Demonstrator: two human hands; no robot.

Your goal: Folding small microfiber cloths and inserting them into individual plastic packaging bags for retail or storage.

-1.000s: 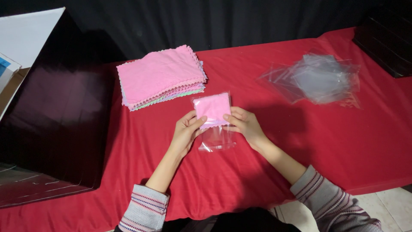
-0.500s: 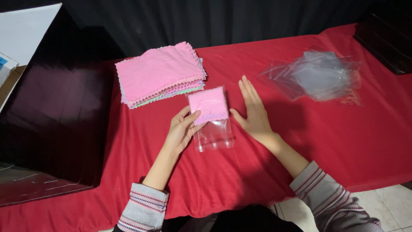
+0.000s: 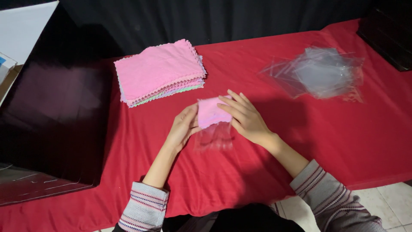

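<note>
Red cloth-covered table (image 3: 343, 141), black curtain behind. Centre: one folded pink cloth (image 3: 210, 112) half inside one clear plastic sleeve (image 3: 213, 136), lying on the table. Left hand (image 3: 183, 126) grips the cloth's left edge, fingers curled; right hand (image 3: 243, 117) lies flat over it, fingers spread. One stack of pink cloths (image 3: 159, 71) behind-left. One loose pile of clear bags (image 3: 319, 72) far right. Dark box (image 3: 51, 124) at left.

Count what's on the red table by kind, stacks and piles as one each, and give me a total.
Stack of cloths: 1
Pile of clear bags: 1
Folded pink cloth: 1
Clear bag around it: 1
Total: 4
</note>
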